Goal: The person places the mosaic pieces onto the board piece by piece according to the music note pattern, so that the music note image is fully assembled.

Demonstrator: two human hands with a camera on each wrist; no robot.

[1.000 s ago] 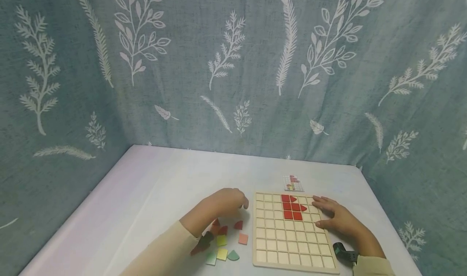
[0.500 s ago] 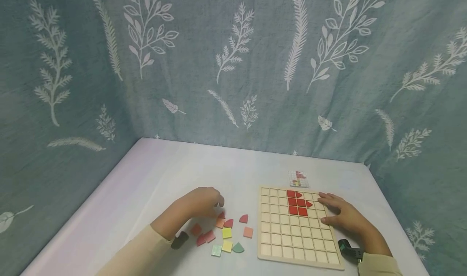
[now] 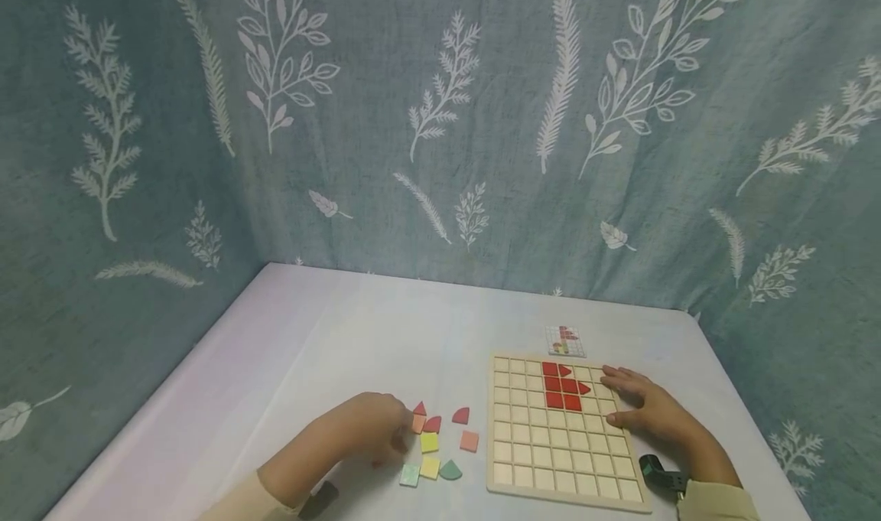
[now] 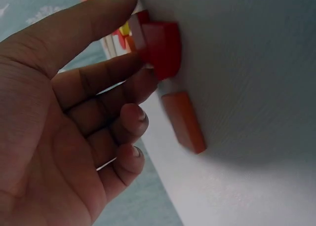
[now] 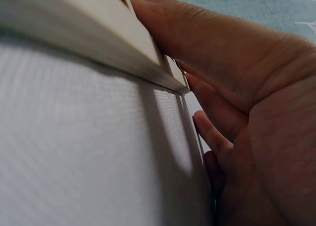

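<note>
My left hand [image 3: 378, 423] is low over the loose pieces left of the board. In the left wrist view, its index and middle fingertips meet a red block [image 4: 165, 48], while the thumb stands apart from it. An orange block [image 4: 185, 122] lies just beyond the fingers. In the head view that hand hides most of these pieces. My right hand [image 3: 643, 406] rests on the right edge of a wooden grid board [image 3: 530, 437], thumb and fingers spread along the rim. Red squares and pointed pieces [image 3: 563, 385] sit in the board's upper cells.
A small pattern card [image 3: 565, 341] lies behind the board. Between hand and board are yellow squares [image 3: 430, 442], a pale green square [image 3: 409, 475], a green quarter-circle [image 3: 450, 470], a salmon square [image 3: 469, 441] and red pieces [image 3: 461, 415]. Patterned curtain [image 3: 385, 123] surrounds the table.
My left hand has moved left, away from the board, then down toward the front onto the red pieces. The right hand stays on the board's edge. The head view has shifted slightly.
</note>
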